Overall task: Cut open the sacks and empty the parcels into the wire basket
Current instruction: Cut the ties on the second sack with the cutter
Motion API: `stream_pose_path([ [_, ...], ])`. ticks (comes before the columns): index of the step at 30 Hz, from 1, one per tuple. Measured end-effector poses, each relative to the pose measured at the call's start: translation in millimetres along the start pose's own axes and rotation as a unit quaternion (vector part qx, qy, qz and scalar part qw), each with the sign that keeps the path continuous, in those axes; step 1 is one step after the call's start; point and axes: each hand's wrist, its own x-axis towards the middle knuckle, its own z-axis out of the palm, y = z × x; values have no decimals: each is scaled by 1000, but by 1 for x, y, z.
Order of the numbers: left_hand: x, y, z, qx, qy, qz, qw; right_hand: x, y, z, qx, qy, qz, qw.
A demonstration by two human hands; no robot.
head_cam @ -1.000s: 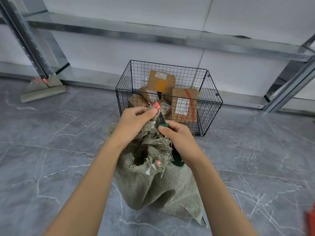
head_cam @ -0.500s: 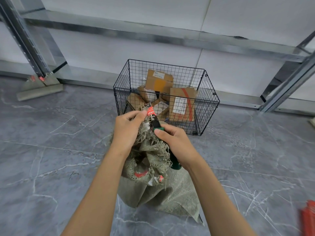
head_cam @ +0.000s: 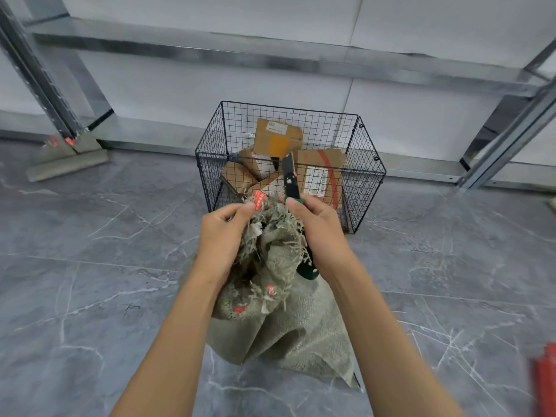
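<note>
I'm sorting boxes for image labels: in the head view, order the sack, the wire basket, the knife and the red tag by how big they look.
1. Sack and wire basket: alike in apparent size; the sack is nearer, so I won't rank them.
2. Knife, partly hidden in the right hand.
3. Red tag, pinched by the left hand.

Sack (head_cam: 285,332) sits on the floor (head_cam: 90,266), nearest the camera. Directly behind it, the wire basket (head_cam: 365,179), parcels (head_cam: 278,138) piled inside. Behind the basket runs the shelving rack (head_cam: 210,52), against the wall (head_cam: 421,19).

Red object (head_cam: 546,380) cropped, blurred.
</note>
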Motion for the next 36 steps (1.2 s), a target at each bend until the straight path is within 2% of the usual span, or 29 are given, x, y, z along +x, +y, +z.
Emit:
stream_pose_path([
  [6,2,0,-1,11,2,10,1000,0,5,2,-1,3,22,1000],
  [9,-1,4,4,21,-40,9,999,1,5,2,0,26,18,1000],
  [16,-15,14,16,53,-159,24,986,7,8,-3,81,56,46,994],
  [21,-17,10,24,97,-138,77,983,8,10,-12,95,47,25,994],
  [25,-15,4,31,110,-115,111,981,6,9,-26,12,63,-2,998],
  [29,-18,-5,43,125,-118,105,980,1,10,-50,-96,98,-22,990],
  [36,-33,-19,73,165,-133,112,971,-7,29,-85,-144,126,14,981],
])
